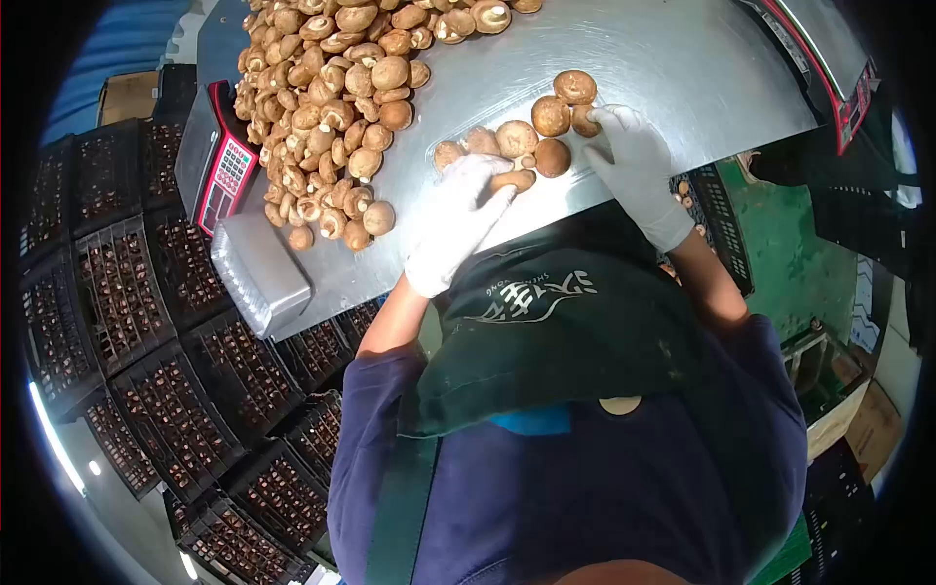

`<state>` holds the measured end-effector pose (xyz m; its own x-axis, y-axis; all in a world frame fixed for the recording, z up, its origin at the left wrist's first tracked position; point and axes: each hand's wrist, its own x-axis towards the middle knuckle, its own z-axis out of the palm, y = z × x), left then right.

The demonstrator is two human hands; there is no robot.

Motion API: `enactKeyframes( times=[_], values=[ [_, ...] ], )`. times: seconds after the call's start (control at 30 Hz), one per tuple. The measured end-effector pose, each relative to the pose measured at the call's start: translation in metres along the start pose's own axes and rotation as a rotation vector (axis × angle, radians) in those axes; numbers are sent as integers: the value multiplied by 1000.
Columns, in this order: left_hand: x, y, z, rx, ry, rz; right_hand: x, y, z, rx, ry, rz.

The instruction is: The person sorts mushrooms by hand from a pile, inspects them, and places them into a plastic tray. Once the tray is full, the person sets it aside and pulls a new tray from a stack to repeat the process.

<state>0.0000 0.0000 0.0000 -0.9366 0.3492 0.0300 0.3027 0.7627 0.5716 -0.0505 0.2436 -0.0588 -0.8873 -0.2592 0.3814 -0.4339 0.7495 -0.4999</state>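
Observation:
My gloved left hand (pixel 456 219) is closed round a brown shiitake mushroom (pixel 513 180), which shows between its thumb and fingers. In a white glove too, my right hand (pixel 632 161) has its thumb spread from its fingers. Its fingertips touch or nearly touch the edge of a small mushroom (pixel 584 123). Between the hands lies a loose group of several mushrooms, among them a round pale-brown cap (pixel 516 138) and a darker cap (pixel 553 158). All rest on the shiny metal table (pixel 673 58).
A large mushroom pile (pixel 336 97) covers the table's left side. Red-edged scales with keypads stand at the left (pixel 226 166) and the far right (pixel 850 107). A plastic-wrapped stack (pixel 258 268) sits at the front left corner. Black crates of mushrooms (pixel 175 419) stand below left.

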Motion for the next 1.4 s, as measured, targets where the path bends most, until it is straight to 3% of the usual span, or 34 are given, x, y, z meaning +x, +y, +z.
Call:
enactKeyframes(
  times=[0.07,0.1,0.27,0.37,0.4,0.5,0.57,0.6,0.67,0.77,0.83,0.87,0.9,0.97,1.0,1.03,1.1,1.17,1.23,1.27,1.3,1.33,1.4],
  values=[
    [-1,1,-6,-417,-21,-350,3,-4,4,-22,44,15],
    [1,0,6,-952,49,-465,0,1,0,-38,29,13],
    [11,1,-9,-1173,90,-404,8,-1,7,-24,-16,83],
    [10,15,-17,-996,100,-356,9,-4,1,-34,-44,116],
    [15,7,-15,-1441,102,-362,10,-7,-4,-32,-44,110],
    [15,7,-16,-1635,49,-473,17,-20,-25,-57,-24,-48],
    [13,4,-10,-1465,21,-443,23,-33,-32,317,-6,-17],
    [12,4,-8,-1290,-4,-412,23,-39,-35,312,-7,-11],
    [12,13,-5,-1166,-34,-459,23,-47,-41,773,-345,308],
    [13,19,-5,-951,-49,-505,23,-29,-31,935,-479,303],
    [15,23,-12,-706,-185,-421,24,-30,-40,979,-504,304],
    [5,2,22,-1132,-33,-367,22,-30,-43,1024,-529,308],
    [8,13,14,-1137,-36,-370,18,-29,-45,1020,-531,314],
    [18,51,-16,-672,-238,-456,9,-27,-48,942,-520,267],
    [16,57,-20,-512,-258,-376,5,-29,-54,942,-525,263],
    [12,49,-9,-512,-252,-380,0,-31,-64,958,-570,325],
    [2,28,23,-737,-414,-122,-15,-25,-78,972,-619,388],
    [1,40,13,-800,-397,-142,-35,-1,-93,1138,-535,782],
    [5,50,-15,-391,-137,-36,-44,18,-116,625,-554,726],
    [-3,26,-1,-143,-37,-82,-54,32,-123,307,-574,600],
    [-4,16,12,-319,146,-147,-64,44,-129,-8,-584,467],
    [-6,11,14,-290,139,-207,-69,52,-131,-368,-596,368],
    [-6,8,15,-261,131,-264,-66,55,-127,-360,-492,377]
  ],
)
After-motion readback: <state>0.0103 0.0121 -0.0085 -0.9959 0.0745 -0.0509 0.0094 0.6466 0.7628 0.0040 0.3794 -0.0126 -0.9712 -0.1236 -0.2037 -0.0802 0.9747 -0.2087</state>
